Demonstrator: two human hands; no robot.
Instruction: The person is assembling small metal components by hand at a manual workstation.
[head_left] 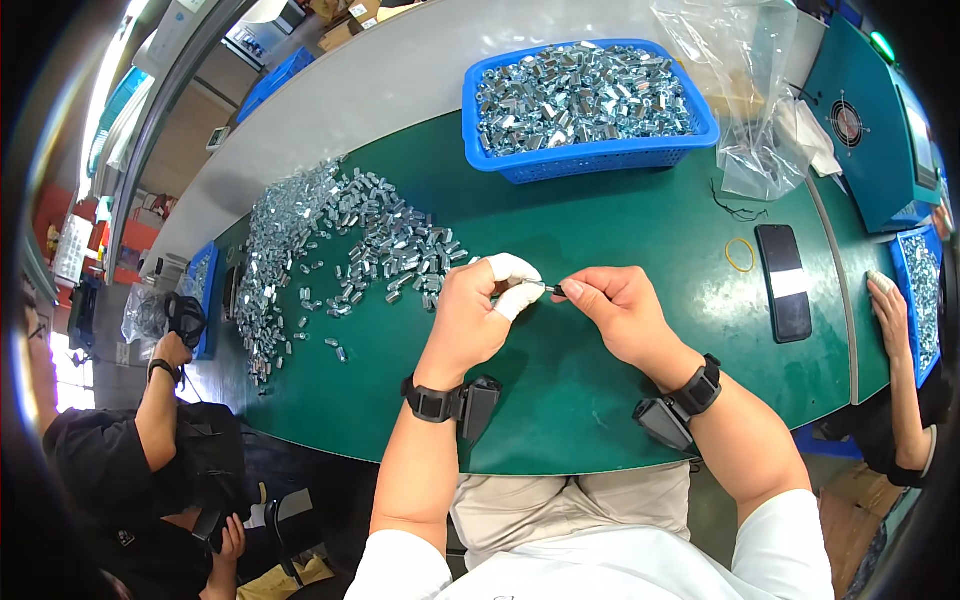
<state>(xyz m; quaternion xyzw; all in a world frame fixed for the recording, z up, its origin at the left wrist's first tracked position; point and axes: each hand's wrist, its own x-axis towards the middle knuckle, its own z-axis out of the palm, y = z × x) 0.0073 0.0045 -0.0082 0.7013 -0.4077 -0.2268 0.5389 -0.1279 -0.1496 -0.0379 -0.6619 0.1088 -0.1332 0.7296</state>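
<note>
My left hand (478, 312) is closed in a pinch, with white coverings on its thumb and forefinger. Whatever sits between those fingertips is too small and hidden to make out. Facing it, my right hand (622, 312) pinches a thin dark rod-shaped piece (555, 290), whose end meets the left fingertips. Both hands are held above the green table (560, 400). Just left of my left hand spreads a loose heap of small silvery metal sleeves (385, 235).
A blue basket (600, 160) full of similar metal pieces stands at the back. To the right lie a yellow rubber band (740, 254), a phone (785, 285) and a clear plastic bag (750, 150). A teal machine (860, 120) stands far right. Other people sit at both sides.
</note>
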